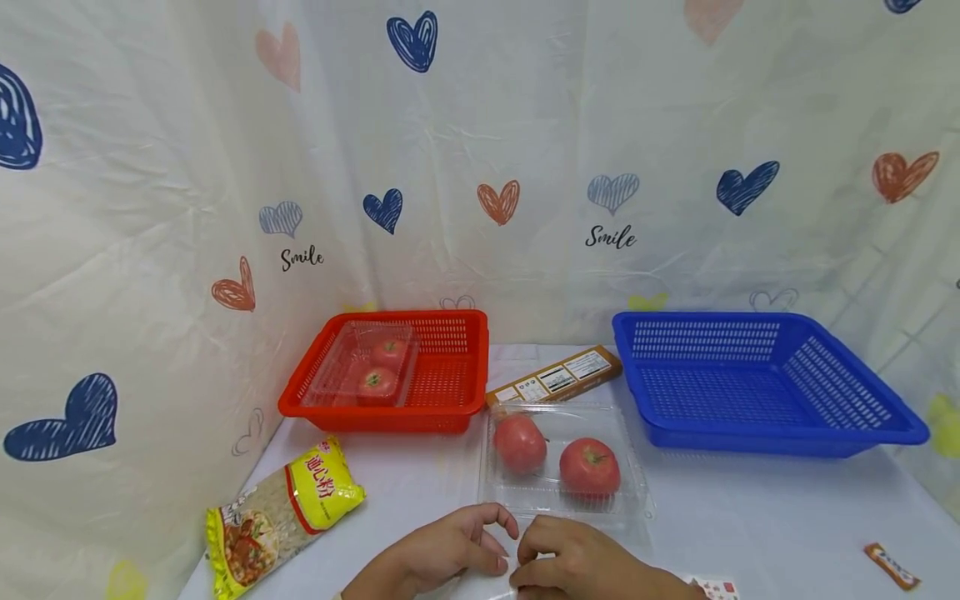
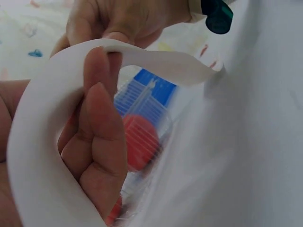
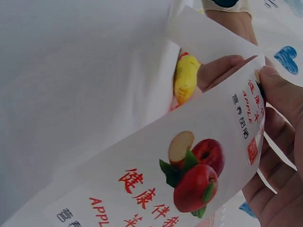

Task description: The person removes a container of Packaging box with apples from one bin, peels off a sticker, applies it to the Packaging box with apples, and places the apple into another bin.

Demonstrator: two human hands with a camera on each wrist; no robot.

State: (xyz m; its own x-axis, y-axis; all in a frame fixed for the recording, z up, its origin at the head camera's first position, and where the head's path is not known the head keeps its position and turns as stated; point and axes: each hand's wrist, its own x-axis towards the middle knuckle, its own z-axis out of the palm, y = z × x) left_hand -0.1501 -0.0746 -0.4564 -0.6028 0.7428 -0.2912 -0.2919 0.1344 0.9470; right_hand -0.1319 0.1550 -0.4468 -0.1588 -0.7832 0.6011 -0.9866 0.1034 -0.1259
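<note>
I record one pliable white strip (image 3: 156,156). On my right wrist view its printed face shows red Chinese characters, the word APPLE, and red apples with green leaves beside a pale cut piece; the print repeats. My left wrist view shows blank white, bowed in a loose curve. The right grip (image 1: 573,560) pinches it.

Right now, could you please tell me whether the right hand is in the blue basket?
No, the right hand holds the paper strip, well in front of the blue basket.

Cream wristbands (image 3: 244,6), dark rounded piece (image 2: 218,18) on each
</note>
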